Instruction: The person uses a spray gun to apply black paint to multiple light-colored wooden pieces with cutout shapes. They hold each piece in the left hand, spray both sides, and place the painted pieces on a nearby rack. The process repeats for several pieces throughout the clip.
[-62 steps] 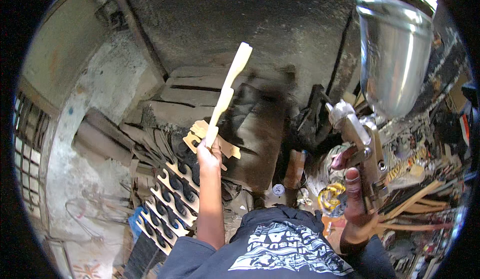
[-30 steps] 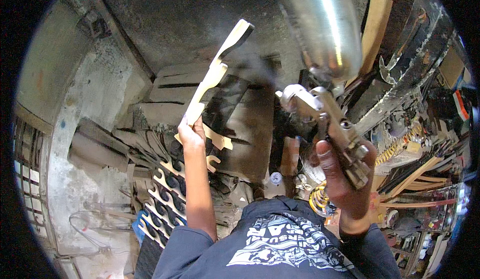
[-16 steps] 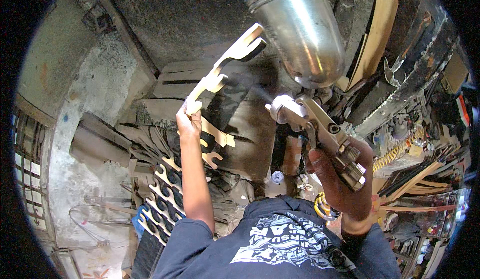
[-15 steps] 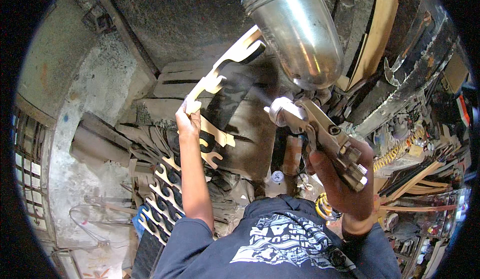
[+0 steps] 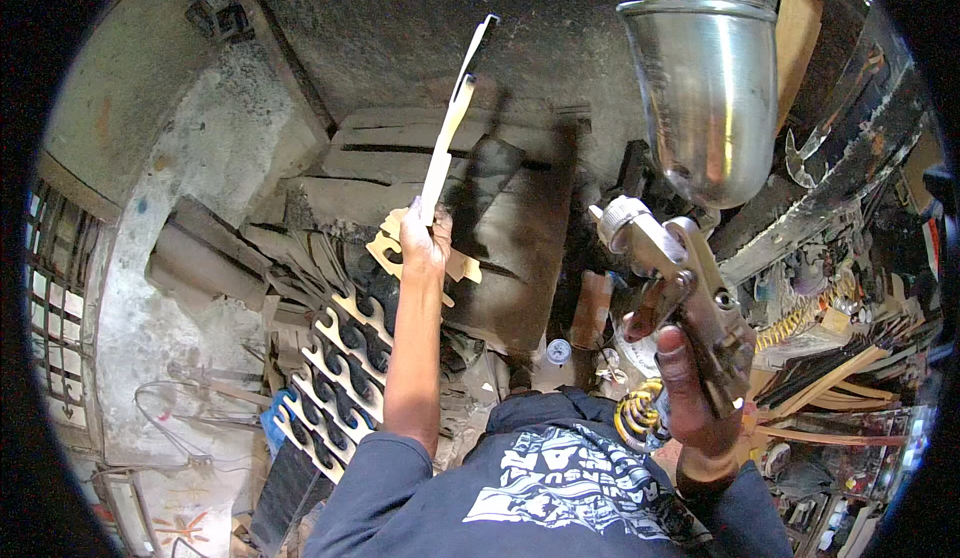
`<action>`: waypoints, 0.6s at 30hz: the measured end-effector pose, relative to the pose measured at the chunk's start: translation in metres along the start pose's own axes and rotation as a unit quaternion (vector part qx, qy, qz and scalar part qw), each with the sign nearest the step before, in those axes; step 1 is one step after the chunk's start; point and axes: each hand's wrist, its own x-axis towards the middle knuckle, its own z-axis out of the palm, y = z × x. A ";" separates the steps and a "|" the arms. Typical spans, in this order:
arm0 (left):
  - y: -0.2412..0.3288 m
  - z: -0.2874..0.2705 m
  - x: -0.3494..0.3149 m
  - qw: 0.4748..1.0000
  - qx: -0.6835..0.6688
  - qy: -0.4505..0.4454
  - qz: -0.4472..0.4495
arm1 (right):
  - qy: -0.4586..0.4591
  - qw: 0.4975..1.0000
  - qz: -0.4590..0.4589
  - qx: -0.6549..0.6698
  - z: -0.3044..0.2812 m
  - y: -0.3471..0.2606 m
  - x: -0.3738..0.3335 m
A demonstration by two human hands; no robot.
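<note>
A pale, narrow piece [image 5: 446, 148] with a wavy outline is gripped near its lower end by the left hand [image 5: 425, 238] and held up almost edge-on, its upper end darkened along one side. A metal spray gun [image 5: 692, 268] is grasped by the right hand [image 5: 695, 383], well apart from the piece. Above the gun, a large silvery cup [image 5: 705, 88] is carried nearly upright; its contents are hidden by the opaque wall, so the fill cannot be told. Beside the left hand, more pale cut-outs [image 5: 463, 266] are seen; whether they are touched cannot be told. Hooked pale pieces [image 5: 318, 360] are laid in rows on a dark board [image 5: 279, 498]. A yellow-and-black coil [image 5: 637, 418] is seen near the right wrist.
</note>
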 end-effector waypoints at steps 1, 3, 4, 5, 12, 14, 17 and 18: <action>-0.005 0.000 -0.002 0.999 0.013 -0.023 0.018 | 0.016 0.999 -0.007 0.036 0.003 -0.001 0.000; -0.011 0.001 -0.006 0.996 0.053 -0.050 0.051 | 0.042 0.998 -0.043 0.005 0.008 -0.002 0.002; -0.013 0.001 -0.007 0.994 0.053 -0.084 0.051 | 0.050 0.997 -0.047 0.023 0.012 -0.003 0.003; -0.014 0.002 -0.010 0.992 0.061 -0.095 0.050 | 0.031 0.999 -0.029 0.016 0.012 -0.003 0.005; -0.017 0.013 -0.016 0.992 0.068 -0.099 0.050 | 0.070 0.995 -0.062 0.043 0.029 -0.002 0.010; -0.017 0.017 -0.014 0.991 0.075 -0.093 0.051 | 0.048 0.996 -0.078 0.008 0.029 -0.003 0.008; -0.014 0.020 -0.013 0.990 0.098 -0.080 0.059 | 0.014 0.998 -0.014 0.059 0.028 -0.005 0.006; -0.013 0.020 -0.013 0.991 0.101 -0.070 0.059 | 0.027 0.996 0.004 0.088 0.029 -0.006 0.007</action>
